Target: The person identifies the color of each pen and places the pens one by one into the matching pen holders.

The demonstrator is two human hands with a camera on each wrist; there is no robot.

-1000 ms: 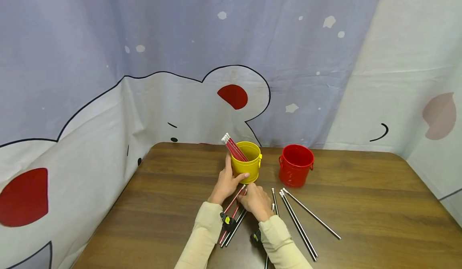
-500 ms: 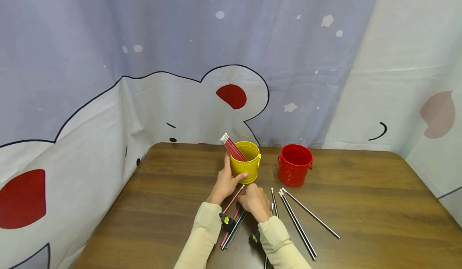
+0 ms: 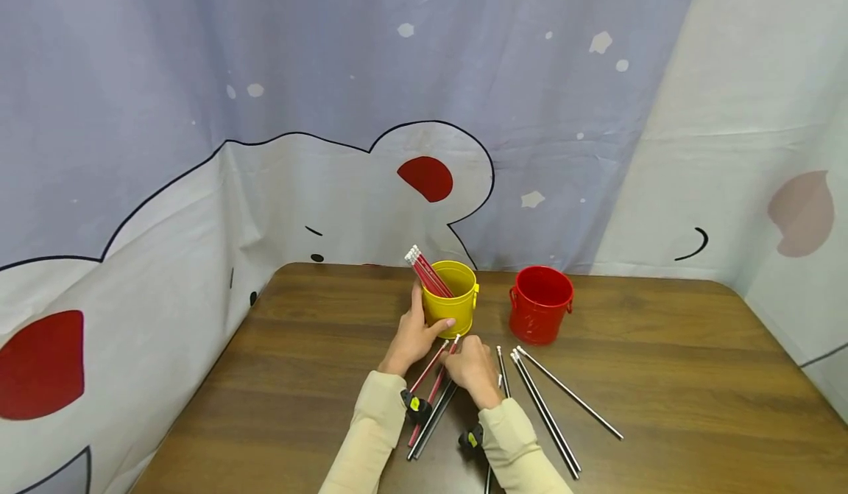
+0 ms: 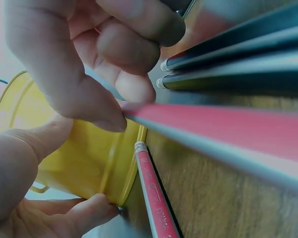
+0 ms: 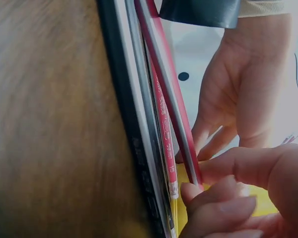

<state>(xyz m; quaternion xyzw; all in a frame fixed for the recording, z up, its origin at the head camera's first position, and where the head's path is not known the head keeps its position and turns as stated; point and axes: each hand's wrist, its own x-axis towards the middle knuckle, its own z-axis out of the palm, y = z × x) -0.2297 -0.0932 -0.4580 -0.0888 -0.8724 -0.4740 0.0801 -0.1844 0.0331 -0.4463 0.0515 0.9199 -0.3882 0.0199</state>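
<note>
My left hand [image 3: 411, 341] holds the yellow bucket [image 3: 452, 319] by its side, thumb across the front. Several red pencils [image 3: 430, 273] lean inside that bucket, white eraser ends up. Just in front of it, my right hand [image 3: 472, 367] pinches a red pencil [image 4: 218, 129] between thumb and fingers near its eraser end. Another red pencil [image 4: 156, 193] lies on the table beside the bucket's base. Black pencils [image 3: 430, 424] lie close together under and beside the held pencil, partly hidden by the right hand.
A red bucket [image 3: 542, 306] stands to the right of the yellow one. More black pencils [image 3: 546, 413] lie spread on the wooden table [image 3: 695, 376] right of my right hand. A printed curtain [image 3: 530, 111] hangs along the table's back edge.
The red pencil in my right hand has shifted forward, its eraser end now showing past the fingers. The black pencils beside it have moved slightly. My left hand stays on the yellow bucket.
</note>
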